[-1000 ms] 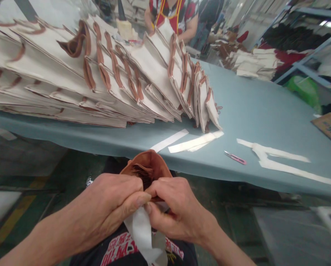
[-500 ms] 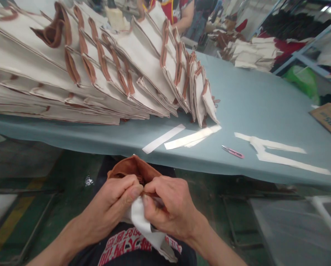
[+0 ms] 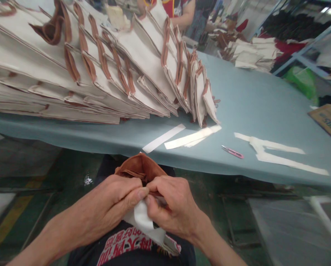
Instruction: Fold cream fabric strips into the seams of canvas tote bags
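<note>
Above my lap I hold a fabric piece (image 3: 145, 165) with a brown upper part and a white part hanging below. My left hand (image 3: 119, 199) is closed on its edge, thumb pressed against the bent fingers. Right beside it, my right hand (image 3: 172, 207) pinches the same edge between thumb and fingers, the two thumbs almost meeting. Fingers hide the exact spot being gripped. From under the hands a white strip-like end (image 3: 143, 218) hangs down over my dark, red-lettered clothing.
On the blue-grey table (image 3: 254, 107) stands a large stack of white-and-brown fabric pieces (image 3: 104, 70). White strips (image 3: 190, 137), pink thread snips (image 3: 233, 152) and forked white strips (image 3: 279, 155) lie near its front edge. A cardboard piece (image 3: 327, 120) is far right. Another person (image 3: 182, 16) is behind the stack.
Both hands stay closed on the fabric. The left hand and the brown part have shifted slightly to the right, and the white end hangs a little differently.
</note>
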